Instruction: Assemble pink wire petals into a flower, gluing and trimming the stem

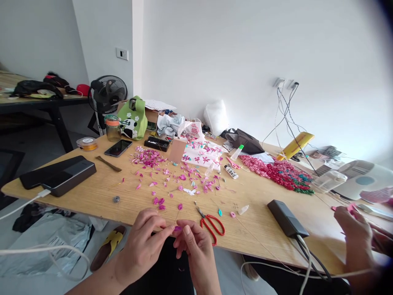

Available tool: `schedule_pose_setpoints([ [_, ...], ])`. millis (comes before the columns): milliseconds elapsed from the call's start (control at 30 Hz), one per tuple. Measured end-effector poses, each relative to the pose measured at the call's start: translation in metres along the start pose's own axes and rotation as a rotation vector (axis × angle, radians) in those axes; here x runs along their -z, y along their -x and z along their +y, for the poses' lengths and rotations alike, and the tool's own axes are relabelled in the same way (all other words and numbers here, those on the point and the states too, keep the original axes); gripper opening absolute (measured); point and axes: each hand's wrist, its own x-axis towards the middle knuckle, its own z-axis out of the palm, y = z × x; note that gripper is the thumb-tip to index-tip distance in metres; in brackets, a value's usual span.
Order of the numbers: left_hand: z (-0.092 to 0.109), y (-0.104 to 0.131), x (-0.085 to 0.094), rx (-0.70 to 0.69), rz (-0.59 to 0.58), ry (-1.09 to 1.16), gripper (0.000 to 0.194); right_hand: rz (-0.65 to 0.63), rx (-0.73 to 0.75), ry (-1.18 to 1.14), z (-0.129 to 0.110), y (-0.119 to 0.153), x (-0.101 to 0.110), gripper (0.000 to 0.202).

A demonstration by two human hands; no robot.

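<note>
At the table's front edge, my left hand (pixel 147 235) and my right hand (pixel 194 250) meet, fingertips pinched together. Between them sits a small purple petal (pixel 177 228), gripped from both sides. A thin stem rises from the fingers to another purple petal piece (pixel 180 206); whether the two are joined I cannot tell. Just right of my hands lie scissors with red handles (pixel 212 227), their blades pointing away. Several dark purple petals (pixel 159 202) rest beyond my left hand. Loose pink petals (pixel 166 178) are scattered farther back on the wooden table.
A power bank (pixel 287 219) with cables stands at right, near a co-worker's hand (pixel 353 223). At left are a phone on a dark box (pixel 69 176) and another phone (pixel 118 148). Red strands (pixel 270 172), a glue tube (pixel 231 171) and a green panda bag (pixel 135 119) lie farther back.
</note>
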Motion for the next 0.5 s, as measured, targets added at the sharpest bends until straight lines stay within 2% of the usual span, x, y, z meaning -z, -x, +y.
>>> schedule_pose_setpoints([
  [100, 0.0013, -0.0007, 0.0039, -0.085, 0.005, -0.063, 0.03, -0.008, -0.007, -0.072, -0.0013, 0.002, 0.0003, 0.022],
  [500, -0.0018, 0.0053, -0.0005, -0.075, 0.054, -0.055, 0.03, 0.04, 0.0, -0.025, -0.0046, 0.0069, -0.0018, 0.021],
])
